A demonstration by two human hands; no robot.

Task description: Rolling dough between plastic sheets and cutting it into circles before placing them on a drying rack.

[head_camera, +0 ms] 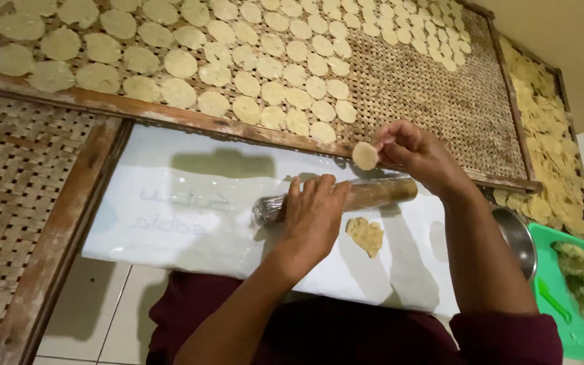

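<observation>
My left hand [313,215] rests palm-down on a wooden rolling pin [380,192] that lies across a white plastic sheet [190,203]. My right hand [415,153] pinches a small round flattened dough disc [365,156] just over the near wooden frame of a woven bamboo tray [434,101]. Many such pale discs [251,61] lie in rows on that tray. A ragged scrap of yellowish dough [366,234] sits on the sheet below the pin.
Another woven tray [15,182] lies at left. A tray of yellower discs [542,115] stands at right. A metal bowl [518,236] and a green tray [562,284] with crumbly dough sit by my right arm. Tiled floor shows below.
</observation>
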